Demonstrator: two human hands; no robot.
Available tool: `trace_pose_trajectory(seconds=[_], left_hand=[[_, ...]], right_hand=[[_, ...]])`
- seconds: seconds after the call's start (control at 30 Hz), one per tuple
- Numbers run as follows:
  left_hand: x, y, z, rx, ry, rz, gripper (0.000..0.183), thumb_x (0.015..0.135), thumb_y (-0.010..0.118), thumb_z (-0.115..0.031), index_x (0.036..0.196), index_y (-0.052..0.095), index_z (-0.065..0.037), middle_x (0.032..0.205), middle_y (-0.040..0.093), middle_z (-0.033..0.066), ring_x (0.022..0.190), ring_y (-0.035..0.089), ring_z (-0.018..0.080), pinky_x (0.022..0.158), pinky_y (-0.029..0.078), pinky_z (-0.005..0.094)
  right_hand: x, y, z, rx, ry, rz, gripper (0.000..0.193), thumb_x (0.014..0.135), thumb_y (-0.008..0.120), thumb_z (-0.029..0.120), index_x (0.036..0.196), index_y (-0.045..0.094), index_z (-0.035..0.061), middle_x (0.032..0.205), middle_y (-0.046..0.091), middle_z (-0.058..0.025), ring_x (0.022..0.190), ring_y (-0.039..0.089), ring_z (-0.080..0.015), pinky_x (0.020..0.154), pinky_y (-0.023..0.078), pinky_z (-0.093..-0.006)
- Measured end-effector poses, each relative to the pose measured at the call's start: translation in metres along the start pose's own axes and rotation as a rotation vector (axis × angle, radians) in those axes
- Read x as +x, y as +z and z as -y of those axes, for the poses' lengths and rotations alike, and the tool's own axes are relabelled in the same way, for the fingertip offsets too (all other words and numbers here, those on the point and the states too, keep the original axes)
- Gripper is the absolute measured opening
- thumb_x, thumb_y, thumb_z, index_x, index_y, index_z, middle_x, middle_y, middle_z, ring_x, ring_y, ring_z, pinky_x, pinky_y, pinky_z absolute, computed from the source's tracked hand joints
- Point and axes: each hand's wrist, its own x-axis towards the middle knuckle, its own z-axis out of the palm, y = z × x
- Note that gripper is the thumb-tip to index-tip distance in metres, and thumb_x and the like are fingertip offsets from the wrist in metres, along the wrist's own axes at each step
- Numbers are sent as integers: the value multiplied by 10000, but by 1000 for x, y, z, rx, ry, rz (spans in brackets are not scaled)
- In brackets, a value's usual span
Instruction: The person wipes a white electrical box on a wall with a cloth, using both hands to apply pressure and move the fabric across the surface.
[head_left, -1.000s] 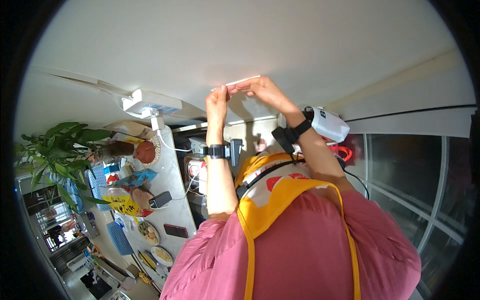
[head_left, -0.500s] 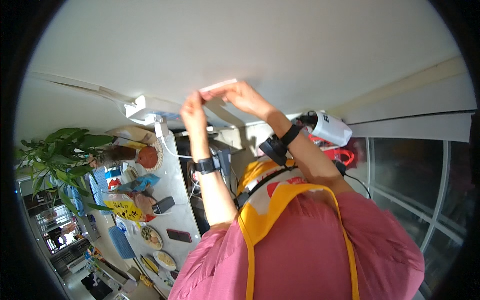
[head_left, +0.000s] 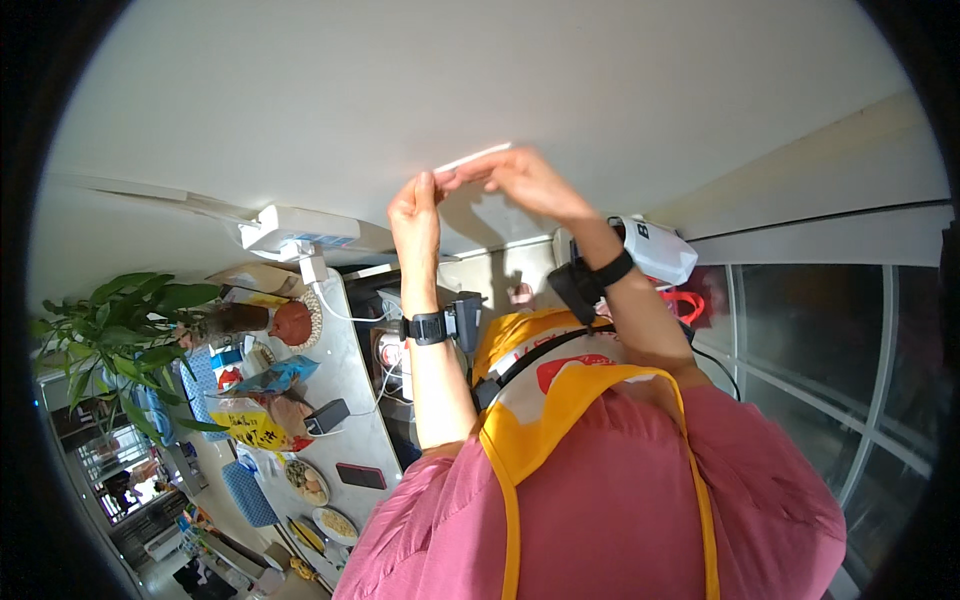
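A thin, pale flat piece (head_left: 472, 158), seen nearly edge-on, is up at the white wall; its exact kind cannot be made out. The fingers of my left hand (head_left: 415, 212) are pinched at its left end. My right hand (head_left: 535, 183) lies along its underside with fingers stretched out toward the left fingertips, slightly blurred. Black bands with small devices are strapped round both wrists. Below the hands, their shadow falls on the wall.
Left of my hands, a white power strip (head_left: 300, 228) with plugs and cables is on the wall. A table (head_left: 345, 400) at left holds a potted plant (head_left: 150, 330), a yellow bag (head_left: 255, 422), a phone (head_left: 361, 475) and plates of food. A white bag (head_left: 660, 252) stands at right.
Both hands have shifted to the right and slightly, the pale piece moving along with them. My left hand still pinches its left end.
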Motion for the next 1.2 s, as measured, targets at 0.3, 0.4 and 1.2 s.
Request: trace_pose_trajectory(seconds=[0.3, 0.4, 1.2], left_hand=[[-9, 35, 33, -4, 64, 92, 313, 1024, 507, -227, 1036, 705, 14, 942, 720, 76, 908, 636, 130, 858, 499, 301], [-9, 43, 27, 84, 125, 42, 306, 1021, 508, -207, 1052, 697, 31, 951, 720, 75, 925, 642, 140, 866, 496, 299], [-5, 71, 36, 159, 90, 173, 297, 1014, 487, -159, 1045, 699, 46, 976, 730, 110, 935, 665, 165, 896, 497, 314]], right_hand=[[-27, -25, -17, 77, 94, -160, 367, 911, 413, 82, 1131, 692, -12, 1091, 717, -80, 1033, 643, -138, 869, 484, -272], [-26, -36, -19, 31, 73, -176, 371, 923, 404, 88, 1136, 686, -23, 1106, 713, -90, 1032, 644, -146, 881, 491, -279], [-52, -70, -21, 26, 174, -312, 354, 939, 409, 115, 1080, 697, -34, 1055, 720, -101, 974, 673, -147, 842, 496, -272]])
